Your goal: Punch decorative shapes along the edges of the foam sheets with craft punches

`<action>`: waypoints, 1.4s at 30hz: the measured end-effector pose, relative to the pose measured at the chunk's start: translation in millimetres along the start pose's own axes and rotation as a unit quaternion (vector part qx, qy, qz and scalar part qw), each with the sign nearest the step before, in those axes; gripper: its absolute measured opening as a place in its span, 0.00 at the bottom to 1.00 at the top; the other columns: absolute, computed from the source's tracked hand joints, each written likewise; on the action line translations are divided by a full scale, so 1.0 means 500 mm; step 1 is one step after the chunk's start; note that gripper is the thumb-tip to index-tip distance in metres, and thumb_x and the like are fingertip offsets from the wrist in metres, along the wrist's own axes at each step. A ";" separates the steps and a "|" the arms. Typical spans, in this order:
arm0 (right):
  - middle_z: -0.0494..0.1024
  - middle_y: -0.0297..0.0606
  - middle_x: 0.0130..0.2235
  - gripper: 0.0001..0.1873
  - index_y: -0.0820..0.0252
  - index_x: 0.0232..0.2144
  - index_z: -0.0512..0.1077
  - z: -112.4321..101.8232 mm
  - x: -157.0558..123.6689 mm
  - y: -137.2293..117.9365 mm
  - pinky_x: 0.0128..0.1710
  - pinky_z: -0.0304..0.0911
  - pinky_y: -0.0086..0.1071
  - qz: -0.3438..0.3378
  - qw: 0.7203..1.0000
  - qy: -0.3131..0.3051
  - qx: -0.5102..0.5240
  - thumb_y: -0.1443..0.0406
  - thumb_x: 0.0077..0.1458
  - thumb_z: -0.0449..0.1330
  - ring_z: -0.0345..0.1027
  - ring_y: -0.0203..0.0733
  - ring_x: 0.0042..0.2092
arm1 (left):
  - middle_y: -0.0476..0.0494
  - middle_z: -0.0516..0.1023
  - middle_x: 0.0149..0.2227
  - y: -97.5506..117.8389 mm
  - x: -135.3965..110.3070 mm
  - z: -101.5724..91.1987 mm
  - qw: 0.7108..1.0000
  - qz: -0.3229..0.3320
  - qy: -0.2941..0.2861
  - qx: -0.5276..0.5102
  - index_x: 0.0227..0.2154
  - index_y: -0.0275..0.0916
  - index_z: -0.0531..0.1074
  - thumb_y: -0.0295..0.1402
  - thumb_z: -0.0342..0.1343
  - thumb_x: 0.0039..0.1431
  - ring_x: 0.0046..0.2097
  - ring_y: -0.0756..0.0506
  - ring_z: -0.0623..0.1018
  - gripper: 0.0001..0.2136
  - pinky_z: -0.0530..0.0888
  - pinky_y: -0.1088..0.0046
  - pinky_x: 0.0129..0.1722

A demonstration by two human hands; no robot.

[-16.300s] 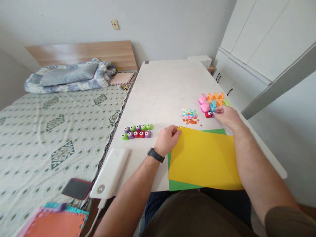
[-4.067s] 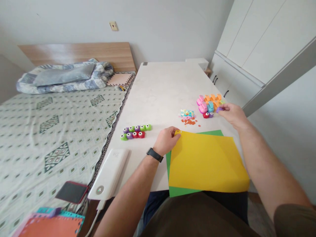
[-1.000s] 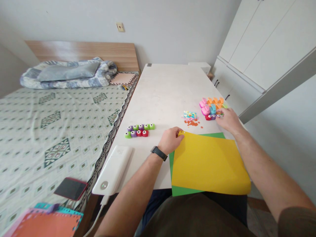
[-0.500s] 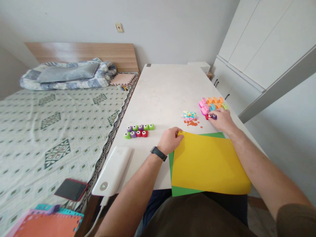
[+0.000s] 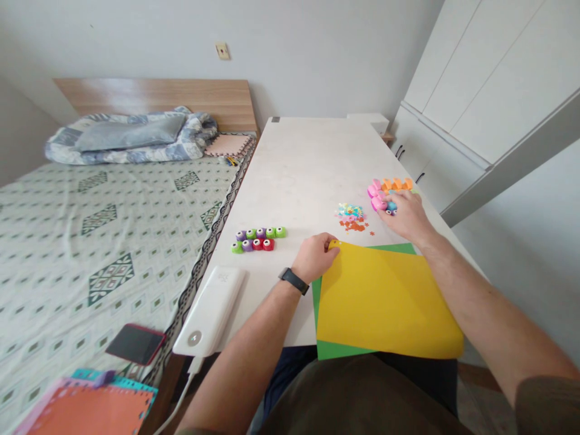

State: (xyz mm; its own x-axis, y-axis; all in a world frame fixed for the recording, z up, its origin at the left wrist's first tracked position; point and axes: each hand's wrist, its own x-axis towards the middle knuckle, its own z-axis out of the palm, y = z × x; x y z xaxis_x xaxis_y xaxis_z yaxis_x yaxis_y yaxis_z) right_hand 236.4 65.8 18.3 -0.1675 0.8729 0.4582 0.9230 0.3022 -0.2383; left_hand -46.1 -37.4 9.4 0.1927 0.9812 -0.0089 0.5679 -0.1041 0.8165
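Note:
My left hand (image 5: 315, 257) pinches the upper left corner of a yellow sheet of paper (image 5: 385, 296), where small punched holes show. Beneath it lies a green sheet (image 5: 344, 349), its edges sticking out on several sides. My right hand (image 5: 405, 214) is at the group of craft punches on the right. Its thumb and fingers close around a blue craft punch (image 5: 392, 206), partly hidden by the fingers. Pink punches (image 5: 378, 202) stand just left of it, with orange ones (image 5: 396, 183) behind. Small paper cutouts (image 5: 353, 225), orange, pink, blue and yellow, lie between the hands.
Two rows of green, purple and red punches (image 5: 257, 239) stand on the left of the white table (image 5: 312, 163). A white power bank (image 5: 211, 314) with a cable lies at the near left edge. Beside the table, the bed (image 5: 154, 199) holds a dark tablet (image 5: 136, 344) and punched coloured sheets (image 5: 90, 405).
My right hand has shifted from the red and purple punches slightly back onto the blue one, which now shows nearer to me. My left hand keeps its pinch on the yellow sheet.

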 end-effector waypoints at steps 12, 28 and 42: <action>0.77 0.46 0.48 0.20 0.60 0.50 0.76 0.042 0.062 -0.368 0.53 0.64 0.37 -0.198 0.953 -0.185 0.135 0.59 0.56 0.65 0.71 0.48 0.48 | 0.43 0.78 0.29 -0.007 0.008 0.006 0.997 0.025 0.014 0.074 0.36 0.34 0.78 0.31 0.57 0.57 0.30 0.46 0.75 0.08 0.68 0.70 0.31; 0.84 0.42 0.40 0.08 0.56 0.37 0.81 0.138 0.098 -0.499 0.38 0.64 0.33 -0.236 0.924 -0.285 0.092 0.64 0.54 0.65 0.77 0.47 0.41 | 0.34 0.75 0.59 -0.035 0.014 0.023 0.992 0.100 0.044 0.066 0.55 0.34 0.72 0.24 0.52 0.61 0.62 0.36 0.72 0.19 0.66 0.62 0.63; 0.82 0.39 0.41 0.09 0.57 0.39 0.73 -0.004 0.055 -0.288 0.38 0.69 0.33 -0.038 0.905 -0.206 0.369 0.60 0.59 0.64 0.76 0.41 0.40 | 0.46 0.80 0.31 -0.018 0.009 0.010 1.000 0.007 0.022 -0.009 0.41 0.37 0.78 0.32 0.57 0.57 0.31 0.48 0.76 0.11 0.69 0.75 0.30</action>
State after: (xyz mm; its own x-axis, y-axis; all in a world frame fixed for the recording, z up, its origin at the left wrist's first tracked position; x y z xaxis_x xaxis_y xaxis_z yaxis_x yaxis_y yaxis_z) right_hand 99.5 45.2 66.8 -0.4770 0.8614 0.1745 0.4463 0.4084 -0.7962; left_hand -46.6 -33.1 -0.9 0.1650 0.9859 0.0279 0.5516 -0.1157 0.8260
